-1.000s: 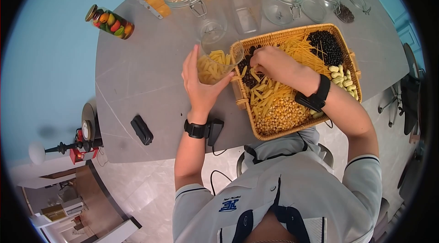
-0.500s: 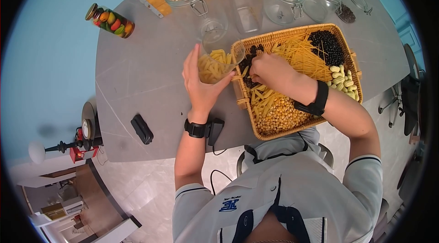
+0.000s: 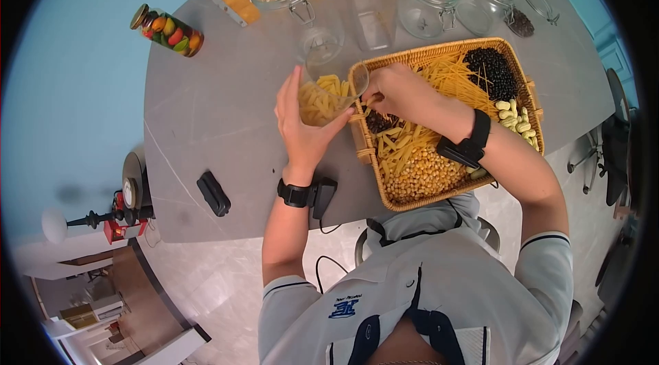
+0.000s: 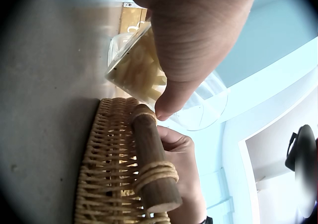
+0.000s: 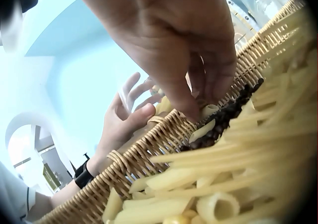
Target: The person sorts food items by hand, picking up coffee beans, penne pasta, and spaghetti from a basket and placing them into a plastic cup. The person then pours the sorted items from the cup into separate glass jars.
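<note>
My left hand (image 3: 302, 131) grips a clear container (image 4: 208, 102) partly filled with penne (image 3: 322, 100), tilted with its mouth toward the basket. In the left wrist view, my thumb lies against its side, just above the basket's wooden handle (image 4: 151, 159). Inside the wicker basket (image 3: 439, 48), at its left end, my right hand (image 3: 405, 94) pinches penne (image 5: 210, 110) between thumb and fingers. Dark beans (image 3: 379, 122) lie beneath those fingertips, with a loose penne (image 5: 202, 131) on them. More penne (image 3: 399, 145) is heaped nearer my body.
The basket also holds corn kernels (image 3: 422, 173), spaghetti (image 3: 446, 76), black beans (image 3: 489, 66) and peanuts (image 3: 519, 123). Behind stand clip-top glass jars (image 3: 429, 4) and a tall clear container (image 3: 374, 21). A jar of colourful fruit (image 3: 171, 34) and a black case (image 3: 213, 193) are at left.
My right hand dipped to the dark beans, then rose and shifted left toward the container's mouth with penne in its fingertips. My left hand and the container stay nearly still.
</note>
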Motion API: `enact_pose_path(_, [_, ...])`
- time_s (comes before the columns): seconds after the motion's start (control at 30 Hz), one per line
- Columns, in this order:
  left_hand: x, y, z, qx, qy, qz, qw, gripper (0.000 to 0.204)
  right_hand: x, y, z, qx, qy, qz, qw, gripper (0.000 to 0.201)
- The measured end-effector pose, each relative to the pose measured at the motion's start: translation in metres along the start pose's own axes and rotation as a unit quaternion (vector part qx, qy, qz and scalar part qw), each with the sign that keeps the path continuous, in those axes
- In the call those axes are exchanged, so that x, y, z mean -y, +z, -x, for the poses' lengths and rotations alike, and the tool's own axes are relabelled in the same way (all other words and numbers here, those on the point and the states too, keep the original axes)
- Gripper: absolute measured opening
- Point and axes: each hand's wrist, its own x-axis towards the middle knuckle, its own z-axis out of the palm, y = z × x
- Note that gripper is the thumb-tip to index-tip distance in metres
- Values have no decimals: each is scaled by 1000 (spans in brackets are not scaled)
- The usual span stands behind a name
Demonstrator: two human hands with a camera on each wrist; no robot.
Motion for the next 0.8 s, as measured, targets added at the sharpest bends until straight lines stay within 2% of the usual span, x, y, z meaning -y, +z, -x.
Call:
enact_pose_path(0.07, [0,0,0,-1,-1,-1,1000,101,-3,6,1,6,-37,23,999,20])
enact_pose_path(0.17, [1,0,1,-5,0,-3,1000,101,-6,8,2,57,7,0,998,26])
enact_pose_path(0.47, [0,0,0,-5,1,-3,1000,102,-6,8,7,66,-9,36,997,26])
enact_pose_path(0.57, [0,0,0,-4,3,-3,1000,101,-10,7,11,19,-9,-4,1000,24])
enact_pose_path(0.67, [2,0,0,-3,11,-9,1000,102,-8,-6,11,17,-3,-44,999,22])
enact_pose_path(0.8, [2,-1,0,-4,28,-25,999,103,-7,-32,1,-72,36,-79,994,20])
